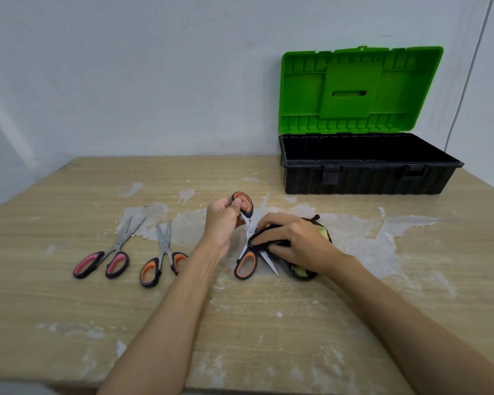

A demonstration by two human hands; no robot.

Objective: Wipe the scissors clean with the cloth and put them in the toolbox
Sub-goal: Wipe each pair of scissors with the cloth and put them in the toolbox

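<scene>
With our left hand (221,223) pinching the splayed orange-handled steel scissors (250,233) above the surface and our right grip (291,242) clutching the dark cloth (271,242) against them, a slip could cut fingers.

Wood-grain surface (69,309), worn, with pale scuffed patches across its middle and near edge. Plain white wall (126,81) behind. Thin cable (468,81) runs down wall at right.
</scene>
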